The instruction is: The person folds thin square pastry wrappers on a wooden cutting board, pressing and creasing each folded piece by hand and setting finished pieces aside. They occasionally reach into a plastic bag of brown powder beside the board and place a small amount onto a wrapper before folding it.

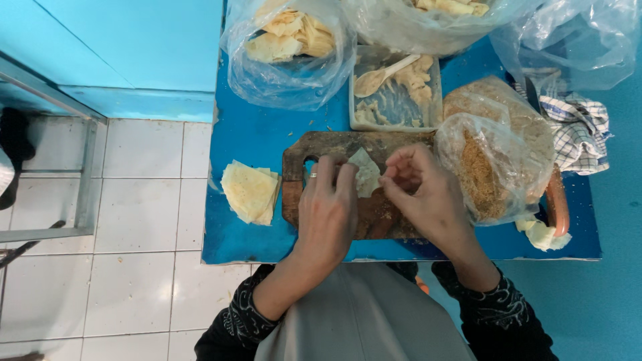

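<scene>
Head view, hidden: the wrapper [366, 172] was partly covered by both sets of fingers; the top bags were cut off by the frame edge.
Left hand [326, 210]: lay palm down on the cutting board [314, 146], fingers nearly closed, pinching the wrapper's left edge.
Right hand [420, 190]: curled narrow, fingertips touching the wrapper's right edge; whether it held filling could not be told.
Pose: both forearms reached up from the body, wrists close together.
Left of the left hand: a stack of wrappers [249, 191] on the blue desk [254, 127].
Beyond the hands: a filling tray [394, 93] with a spoon [384, 75].
Right of the right hand: a bag of crumbs [498, 154].
</scene>
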The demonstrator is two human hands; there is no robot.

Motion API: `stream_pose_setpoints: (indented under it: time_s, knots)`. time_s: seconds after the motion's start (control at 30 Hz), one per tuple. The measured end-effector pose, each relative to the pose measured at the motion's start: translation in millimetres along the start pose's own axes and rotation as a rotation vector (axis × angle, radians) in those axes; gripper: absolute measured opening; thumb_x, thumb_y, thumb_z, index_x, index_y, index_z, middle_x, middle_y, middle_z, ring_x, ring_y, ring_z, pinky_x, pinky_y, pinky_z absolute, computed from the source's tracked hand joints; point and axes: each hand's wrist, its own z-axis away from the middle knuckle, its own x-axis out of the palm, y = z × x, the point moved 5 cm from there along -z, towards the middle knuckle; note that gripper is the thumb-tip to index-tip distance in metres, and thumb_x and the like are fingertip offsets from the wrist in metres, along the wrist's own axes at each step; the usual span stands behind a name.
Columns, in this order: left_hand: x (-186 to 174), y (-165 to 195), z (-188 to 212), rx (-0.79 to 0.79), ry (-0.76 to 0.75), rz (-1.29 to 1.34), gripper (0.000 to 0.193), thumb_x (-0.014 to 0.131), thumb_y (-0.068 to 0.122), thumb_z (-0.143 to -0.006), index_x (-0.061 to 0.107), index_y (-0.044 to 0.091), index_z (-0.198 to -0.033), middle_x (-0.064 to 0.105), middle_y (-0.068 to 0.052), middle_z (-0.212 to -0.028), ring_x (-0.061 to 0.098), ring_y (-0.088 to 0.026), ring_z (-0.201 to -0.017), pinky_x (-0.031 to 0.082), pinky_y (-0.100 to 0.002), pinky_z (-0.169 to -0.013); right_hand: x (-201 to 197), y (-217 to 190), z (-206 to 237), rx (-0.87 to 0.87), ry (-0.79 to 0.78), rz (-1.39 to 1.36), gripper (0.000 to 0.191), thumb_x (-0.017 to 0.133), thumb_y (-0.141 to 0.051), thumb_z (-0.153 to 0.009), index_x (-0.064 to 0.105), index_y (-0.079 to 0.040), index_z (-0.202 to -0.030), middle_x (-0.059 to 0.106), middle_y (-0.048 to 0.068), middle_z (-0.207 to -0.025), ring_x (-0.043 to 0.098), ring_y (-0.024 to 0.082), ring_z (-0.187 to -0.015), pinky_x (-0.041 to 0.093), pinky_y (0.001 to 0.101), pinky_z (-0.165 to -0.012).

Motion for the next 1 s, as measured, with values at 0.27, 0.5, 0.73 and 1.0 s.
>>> stream_pose_setpoints:
  time_s: [0.27, 0.5, 0.73, 1.0]
  knots:
    - [-2, -3, 5, -0.002, 0.013, 0.008, 0.03, 0.061, -0.009, -0.085, 0.056, -0.004, -0.115, 0.053, -0.023, -0.12, 0.059, -0.044, -0.104, 0.049, -0.051, -0.08, 11, 0, 0, -0.084, -0.055, -0.216, 0.028, 0.073, -0.004, -0.092, 0.059, -0.004, -0.117, 0.071, 0.005, -0.099, 0.071, 0.011, -0.095, 0.06, 0.0268, -0.081]
    - [-3, -1, 3, 0.008, -0.019, -0.026, 0.021, 0.062, -0.007, -0.084, 0.059, -0.004, -0.104, 0.053, -0.023, -0.124, 0.058, -0.044, -0.104, 0.049, -0.051, -0.082, 11, -13, 4, -0.142, -0.06, -0.01, 0.026, 0.07, -0.005, -0.095, 0.061, -0.004, -0.12, 0.075, 0.008, -0.103, 0.076, 0.016, -0.098, 0.062, 0.0303, -0.078]
    - [-17, 7, 7, 0.28, -0.161, -0.262, 0.037, 0.065, 0.001, -0.072, 0.063, -0.012, -0.106, 0.053, -0.026, -0.133, 0.051, -0.041, -0.122, 0.042, -0.051, -0.105, 4, -30, 9, -0.444, -0.102, 0.187, 0.025, 0.072, -0.005, -0.092, 0.066, -0.007, -0.116, 0.075, 0.01, -0.104, 0.076, 0.024, -0.096, 0.061, 0.0362, -0.077]
    - [-12, -4, -2, 0.355, -0.195, -0.164, 0.026, 0.069, 0.004, -0.077, 0.069, -0.004, -0.102, 0.056, -0.018, -0.129, 0.05, -0.038, -0.124, 0.04, -0.052, -0.109, -4, -34, 20, -0.709, -0.099, 0.255, 0.028, 0.077, -0.014, -0.088, 0.069, -0.003, -0.113, 0.073, 0.012, -0.105, 0.071, 0.031, -0.097, 0.056, 0.0417, -0.081]
